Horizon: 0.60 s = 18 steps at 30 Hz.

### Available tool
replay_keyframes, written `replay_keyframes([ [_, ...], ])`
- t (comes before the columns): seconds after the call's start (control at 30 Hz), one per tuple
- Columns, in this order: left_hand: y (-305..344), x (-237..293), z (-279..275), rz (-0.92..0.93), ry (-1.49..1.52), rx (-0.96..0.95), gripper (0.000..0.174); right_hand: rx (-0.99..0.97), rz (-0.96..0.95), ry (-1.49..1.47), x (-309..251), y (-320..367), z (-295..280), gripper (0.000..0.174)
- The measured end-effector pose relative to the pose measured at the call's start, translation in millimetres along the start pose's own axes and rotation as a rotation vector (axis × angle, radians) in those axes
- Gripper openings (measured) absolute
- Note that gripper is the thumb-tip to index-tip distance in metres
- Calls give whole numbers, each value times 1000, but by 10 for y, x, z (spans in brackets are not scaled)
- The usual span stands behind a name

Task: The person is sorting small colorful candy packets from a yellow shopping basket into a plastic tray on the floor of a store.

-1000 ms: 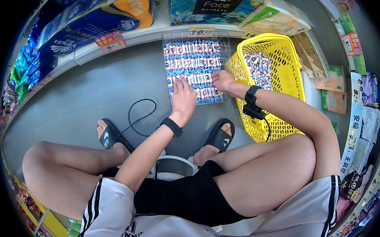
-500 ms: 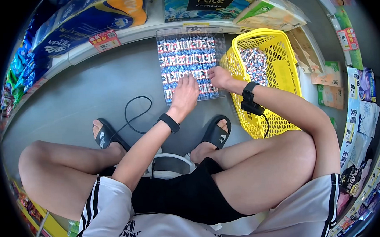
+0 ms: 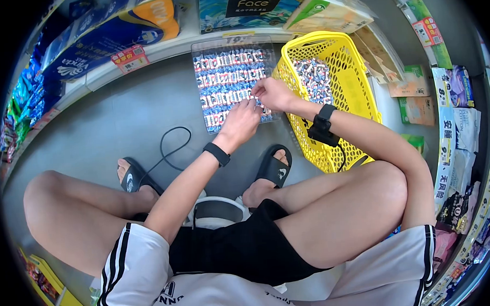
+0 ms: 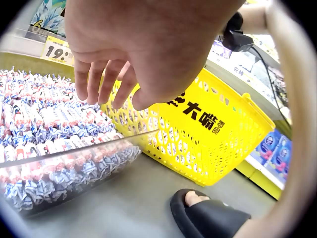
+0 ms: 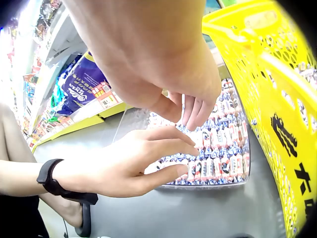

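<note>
A clear plastic box (image 3: 197,95) on the floor holds rows of wrapped candies (image 3: 228,77) in white, red and blue wrappers. My left hand (image 3: 242,121) reaches over the front right of the rows, its fingers loosely bent and thumb apart in the right wrist view. Right beside it, my right hand (image 3: 275,94) hangs over the box's right side with bent fingers pointing down. The fingertips of both hands come close together over the candies. Whether the right fingers pinch a candy, I cannot tell. Loose candies (image 3: 314,76) of similar look lie in the yellow basket (image 3: 357,93).
The basket stands close against the box's right side. Behind the box runs a shelf edge with tissue packs (image 3: 255,7) and price tags (image 3: 130,58). A black cable (image 3: 176,139) loops on the floor near the slippers (image 3: 274,165). Shelves of packaged goods (image 3: 462,127) line the right.
My left hand has moved right across the candy rows, up to the right hand. The right hand has shifted slightly toward the back of the box. The head view has also shifted.
</note>
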State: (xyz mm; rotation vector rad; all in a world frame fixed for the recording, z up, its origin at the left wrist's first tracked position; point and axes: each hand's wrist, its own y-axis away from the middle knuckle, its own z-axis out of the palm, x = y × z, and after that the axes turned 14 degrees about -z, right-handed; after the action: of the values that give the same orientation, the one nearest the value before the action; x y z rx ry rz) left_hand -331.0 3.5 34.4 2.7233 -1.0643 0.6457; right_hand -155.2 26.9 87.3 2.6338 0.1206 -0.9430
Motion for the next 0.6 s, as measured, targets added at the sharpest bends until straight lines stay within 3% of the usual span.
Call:
replay_keyframes([
  [0.3, -229, 421, -454, 87, 288, 85, 18, 329, -218, 61, -461, 405, -580, 21],
  [0.37, -306, 539, -531, 116, 362, 81, 17, 392, -246, 121, -341, 492, -675, 18],
  [0.43, -396, 636, -570, 154, 385, 86, 16, 540, -325, 377, -230, 620, -803, 15],
  [0.6, -673, 936, -684, 289, 351, 69, 12, 623, -92, 429, 303, 911, -1004, 16],
])
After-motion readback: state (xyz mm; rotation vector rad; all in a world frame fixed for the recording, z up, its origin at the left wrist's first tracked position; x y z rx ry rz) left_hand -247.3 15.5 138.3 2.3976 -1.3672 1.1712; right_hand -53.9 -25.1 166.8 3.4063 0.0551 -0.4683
